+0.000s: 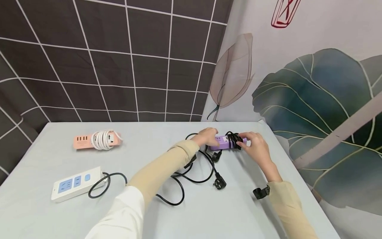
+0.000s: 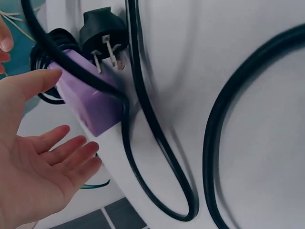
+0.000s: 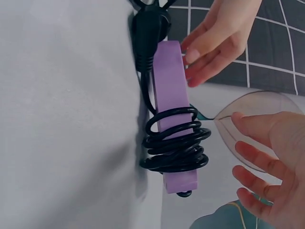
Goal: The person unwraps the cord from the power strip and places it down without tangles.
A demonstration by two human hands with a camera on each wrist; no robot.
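Note:
A purple power strip lies near the far right of the table, its black cord wound in several loops round one end. At its left end is my left hand, fingers spread and loosely bent in the left wrist view, thumb close to the strip. My right hand is by the wound end; the right wrist view shows its fingers relaxed and apart from the strip. A black plug sits against the strip's near side, prongs showing in the left wrist view.
A white power strip with blue sockets lies at the left front, its black cord looping across the middle to another plug. Behind it is a pink power strip wrapped in white cord. Hanging cloths back the table.

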